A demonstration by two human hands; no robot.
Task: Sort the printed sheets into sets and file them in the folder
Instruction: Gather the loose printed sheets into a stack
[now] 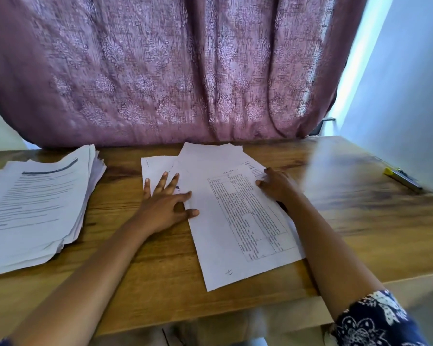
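Squaring the loose sheets [210, 156] was judged to be the step in hand. They lay fanned at the middle of the surface [148, 283], with a top sheet [245, 221] bearing a printed table tilted across the others.

The left hand [164, 203] lay flat with its fingers spread on the left part of the fan, and its thumb touched the top sheet's left edge. The right hand [278, 186] rested at that sheet's far right edge with its thumb on the paper. Whether its fingers were hooked under the edge could not be told. The hands were apart, one on each side of the sheet.

To do the step well:
- The flat hand should pin the lower sheets while the other slides the top sheet.
- Pressure should be light, since thin paper creases readily.
- Corners should be aligned before lifting.

The top sheet's near corner lay close to the near edge of the surface, so a pull toward the person risked sliding it off. A tall stack [35, 203] took up the left side. Bare wood lay between the stack and the fan, and more to the right, up to a yellow pen-like object [401, 178]. A curtain [160, 71] closed off the far edge. No folder could be identified.
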